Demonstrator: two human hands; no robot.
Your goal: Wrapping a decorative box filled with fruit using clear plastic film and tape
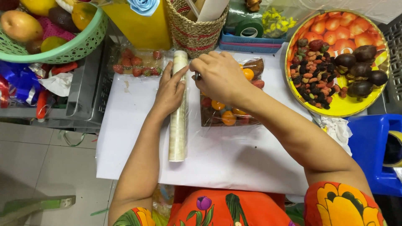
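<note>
Left hand (pixel 169 90) flat, pressing cling-film roll (pixel 178 109) mid-tabletop (pixel 234 163) | right hand (pixel 217 75) pinched on small blade at film over fruit tray (pixel 228 113), right of roll | risk: roll slipping, film tearing crooked.

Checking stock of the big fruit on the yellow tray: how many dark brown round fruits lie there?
5 dark brown round fruits on the round yellow tray: top right, upper middle, centre, far right, bottom. More may hide beneath.
</note>
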